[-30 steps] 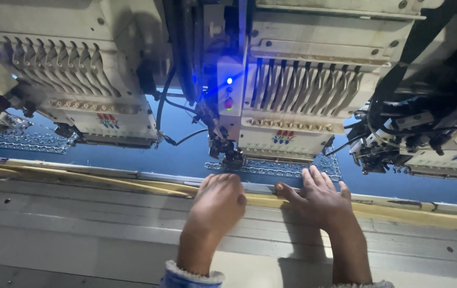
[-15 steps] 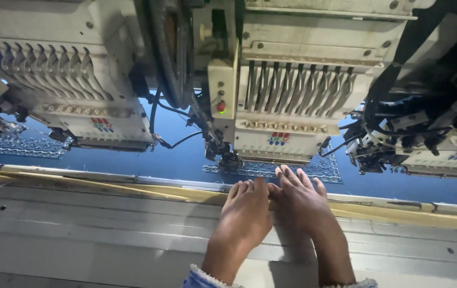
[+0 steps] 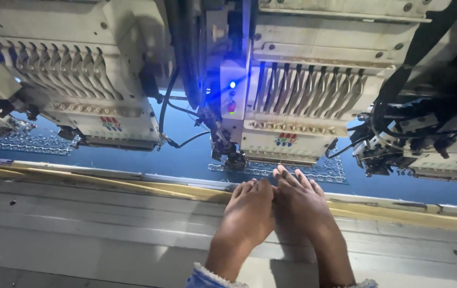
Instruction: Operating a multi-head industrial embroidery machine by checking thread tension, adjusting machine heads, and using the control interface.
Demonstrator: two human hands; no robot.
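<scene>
— Down at the near edge, two fuzzy pale sleeve cuffs [image 3: 207, 277], then both hands side by side on the grey metal desk [image 3: 79, 224]. Left hand [image 3: 247, 213] curled over, fingers [image 3: 249, 188] bent down at the yellow rail [image 3: 132, 184]. Can't tell whether anything is pinched under there. Right hand [image 3: 300, 205] flat and spread, fingertips [image 3: 292, 178] reaching past the rail onto the near edge of the silvery stitched patch [image 3: 324, 170]. Nothing gripped on that side.

— And the patch itself? Finished or halfway?

— Hard to call, honestly. Sitting on the blue fabric [image 3: 185, 160], right under the middle embroidery head [image 3: 292, 106], partly hidden by it. Looks like a decent block of lace-type stitching already down, wide band, fairly even. No idea about the far side, tucked under the needle area. Guessing mid-job rather than done, since fabric stretched flat in place and small blue lamp [image 3: 232, 84] lit on the head.

— Anything else further back?

— Same sort of patch [image 3: 25, 144] off to the left under the left head [image 3: 79, 80], looks about as far along. Right head [image 3: 431, 144] half in shadow, lots of black cables, too dark underneath to see any stitching.

— Any bins, trays, thread boxes around?

— Nope, none in view. Just desk, rail, fabric, machines.
</scene>
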